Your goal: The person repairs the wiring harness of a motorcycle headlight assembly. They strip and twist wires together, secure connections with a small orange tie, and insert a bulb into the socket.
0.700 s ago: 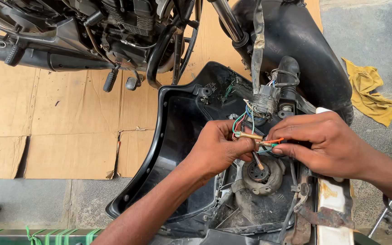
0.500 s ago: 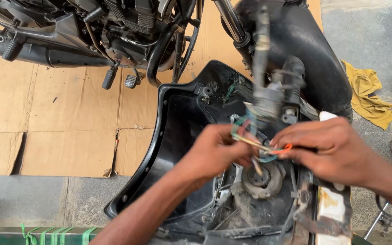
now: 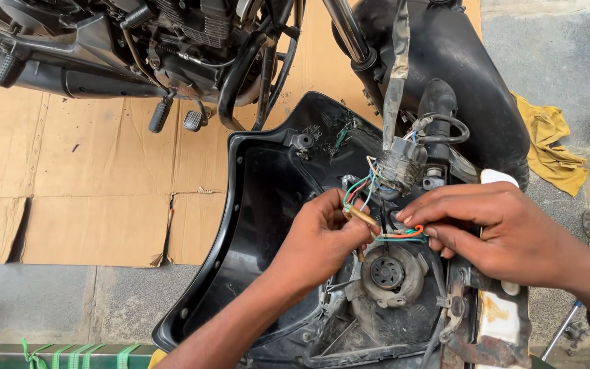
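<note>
The left hand (image 3: 319, 239) pinches a small brass-coloured connector (image 3: 362, 217) between thumb and fingers, just above the round headlight socket (image 3: 386, 271); the right hand (image 3: 507, 229) grips thin coloured wires (image 3: 404, 234) at its fingertips, close beside it; the wires look light, limp and easily kinked, their ends fragile, so a hold near the sleeve seems best; they run up to a taped bundle (image 3: 401, 164); the black fairing shell (image 3: 254, 205) walls the left; open cardboard (image 3: 90, 184) lies beyond.
</note>
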